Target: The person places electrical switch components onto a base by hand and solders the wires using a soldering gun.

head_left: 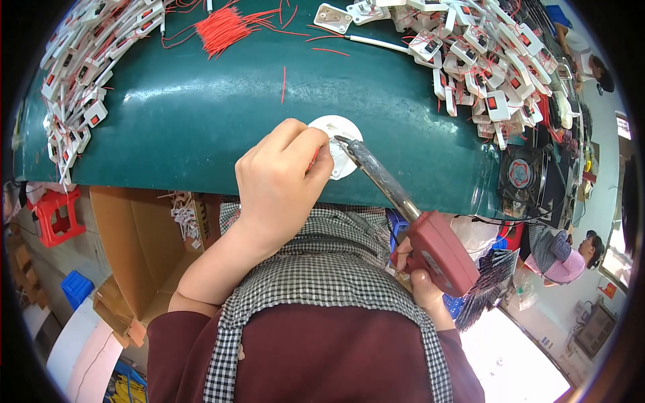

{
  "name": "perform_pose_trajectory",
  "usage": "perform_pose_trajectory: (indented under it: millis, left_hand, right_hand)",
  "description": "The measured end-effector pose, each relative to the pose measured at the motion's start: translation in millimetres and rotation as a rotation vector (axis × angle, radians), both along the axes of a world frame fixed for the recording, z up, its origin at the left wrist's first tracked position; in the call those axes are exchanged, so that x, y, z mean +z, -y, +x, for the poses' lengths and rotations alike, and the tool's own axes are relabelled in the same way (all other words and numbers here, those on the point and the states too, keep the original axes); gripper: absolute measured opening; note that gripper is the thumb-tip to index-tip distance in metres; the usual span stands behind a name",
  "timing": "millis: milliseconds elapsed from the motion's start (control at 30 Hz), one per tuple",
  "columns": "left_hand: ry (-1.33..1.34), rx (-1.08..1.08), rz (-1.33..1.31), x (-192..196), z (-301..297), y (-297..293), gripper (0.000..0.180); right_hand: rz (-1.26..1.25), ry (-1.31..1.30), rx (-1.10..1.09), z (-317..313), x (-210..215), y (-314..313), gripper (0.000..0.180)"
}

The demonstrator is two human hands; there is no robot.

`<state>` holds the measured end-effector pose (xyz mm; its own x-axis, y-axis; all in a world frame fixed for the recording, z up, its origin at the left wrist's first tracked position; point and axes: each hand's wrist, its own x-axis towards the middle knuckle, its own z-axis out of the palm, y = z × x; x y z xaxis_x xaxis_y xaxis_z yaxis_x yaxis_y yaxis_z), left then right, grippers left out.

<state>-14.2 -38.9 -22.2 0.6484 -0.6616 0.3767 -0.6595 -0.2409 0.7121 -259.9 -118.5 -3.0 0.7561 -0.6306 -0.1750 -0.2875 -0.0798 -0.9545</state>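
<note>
My left hand [279,178] is closed in a pinch, and a bit of red wire [314,158] shows between its thumb and finger. It rests at the left side of a round white plastic part [346,166] near the table's front edge. Wrapped round the handle of a dark red soldering gun [440,255] is my right hand [420,279]. The gun's long metal barrel [383,174] slants up and left, and its thin bent tip reaches over the white part, close to my left fingertips. Whether the tip touches anything is too small to tell.
The green table [201,127] bears a bundle of red wires [222,31] at the back and one loose red wire [283,85]. White wired switch housings lie heaped at left [80,87] and right [484,67]. A black fan [521,173] stands at right; a cardboard box [131,235] is below left.
</note>
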Motion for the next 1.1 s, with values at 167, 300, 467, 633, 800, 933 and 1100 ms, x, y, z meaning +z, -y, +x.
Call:
perform_pose_trajectory:
  millis: [167, 300, 467, 633, 800, 933, 1100]
  left_hand:
    - [-0.030, 0.000, -0.001, 0.4, -0.3, -0.2, 0.011]
    - [-0.029, 0.001, 0.009, 1.3, -0.2, -0.4, 0.010]
    - [0.009, 0.002, 0.029, 2.2, -0.4, 1.2, 0.011]
    - [0.024, 0.010, 0.039, 2.9, -0.3, 1.8, 0.011]
    - [0.022, 0.011, 0.036, 2.8, -0.6, 1.6, 0.011]
    - [0.015, 0.008, 0.042, 3.6, -0.8, 1.9, 0.011]
    - [0.017, 0.007, 0.039, 3.4, -0.4, 2.3, 0.012]
  right_hand:
    - [0.125, 0.093, -0.007, 1.1, -1.3, 2.4, 0.060]
    - [-0.218, -0.094, 0.125, -14.5, -16.1, 8.7, 0.060]
    - [-0.170, -0.001, 0.056, -7.0, -18.1, 2.4, 0.060]
    - [-0.201, 0.069, 0.031, -3.1, -18.2, 1.5, 0.072]
    - [-0.220, 0.088, 0.061, 0.1, -16.3, 3.9, 0.071]
    - [-0.227, 0.095, 0.064, -0.1, -16.3, 3.6, 0.069]
    - [-0.177, 0.059, 0.034, -9.8, -16.1, 1.9, 0.069]
